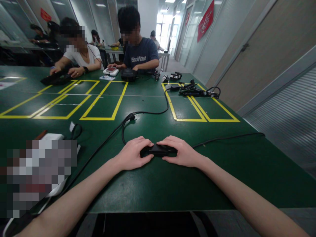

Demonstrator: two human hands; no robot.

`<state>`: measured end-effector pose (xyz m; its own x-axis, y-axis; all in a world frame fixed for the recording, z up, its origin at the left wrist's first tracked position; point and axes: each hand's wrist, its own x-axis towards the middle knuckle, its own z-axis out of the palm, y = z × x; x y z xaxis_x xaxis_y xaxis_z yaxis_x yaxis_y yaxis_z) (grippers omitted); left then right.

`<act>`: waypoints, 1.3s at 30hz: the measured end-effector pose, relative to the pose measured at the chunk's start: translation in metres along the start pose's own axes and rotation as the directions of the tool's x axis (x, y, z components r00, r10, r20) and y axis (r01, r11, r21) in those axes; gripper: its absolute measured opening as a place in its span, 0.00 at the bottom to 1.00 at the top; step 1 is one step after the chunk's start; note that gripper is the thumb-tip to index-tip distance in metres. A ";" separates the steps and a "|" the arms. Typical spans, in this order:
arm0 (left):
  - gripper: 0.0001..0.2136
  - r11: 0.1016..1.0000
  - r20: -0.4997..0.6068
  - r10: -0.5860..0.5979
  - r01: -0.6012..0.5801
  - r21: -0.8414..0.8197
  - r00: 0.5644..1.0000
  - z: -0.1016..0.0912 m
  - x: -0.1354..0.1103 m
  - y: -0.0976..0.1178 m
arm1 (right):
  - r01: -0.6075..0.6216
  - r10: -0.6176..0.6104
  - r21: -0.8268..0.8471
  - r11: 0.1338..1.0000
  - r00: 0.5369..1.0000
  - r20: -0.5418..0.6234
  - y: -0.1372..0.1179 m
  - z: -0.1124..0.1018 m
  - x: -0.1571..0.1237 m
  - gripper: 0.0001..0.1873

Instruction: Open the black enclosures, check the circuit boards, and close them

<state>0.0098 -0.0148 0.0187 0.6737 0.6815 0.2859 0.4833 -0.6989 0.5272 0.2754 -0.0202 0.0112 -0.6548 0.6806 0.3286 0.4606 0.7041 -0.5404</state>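
The left hand (135, 153) was closed around the left end of a black power adapter (158, 149), thumb on the near side and fingers over the far side, and the right hand (179, 151) gripped its other end the same way. From my remote station I saw the adapter centred between the two hands, low over the green worktop (138, 191); I couldn't tell whether it touched the surface.

Taking the adapter as the middle of the clock, I had a black plug (132, 116) at 11, with a cord (122, 133) curving down from it behind the left hand. A second cord (229, 137) ran from behind the right hand toward 3. At 1 lay a heap of black cables (191, 90), partly over rectangles of yellow tape (192, 119). A white device (53, 136), mostly blurred out, sat at 9. Across the worktop, a co-worker in a dark T-shirt (144, 51) was at 12 and another in white (95, 56) at 11.
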 end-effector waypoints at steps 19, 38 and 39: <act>0.08 0.961 0.116 0.023 -0.054 0.270 0.993 0.008 0.004 0.007 | -0.004 0.028 -0.205 0.979 0.993 0.115 -0.007 0.005 0.003 0.14; 0.16 0.944 0.107 0.137 -0.163 0.287 0.985 0.003 0.003 0.009 | 0.015 0.027 -0.271 0.963 0.988 0.152 -0.021 -0.002 0.000 0.14; 0.16 0.941 0.112 0.142 -0.170 0.293 0.983 0.003 0.003 0.009 | 0.009 0.033 -0.272 0.962 0.988 0.148 -0.021 -0.002 0.000 0.14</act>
<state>0.0176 -0.0196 0.0222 0.7941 0.5462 0.2665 0.5042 -0.8369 0.2130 0.2670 -0.0349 0.0238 -0.7209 0.6659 0.1921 0.6007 0.7386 -0.3060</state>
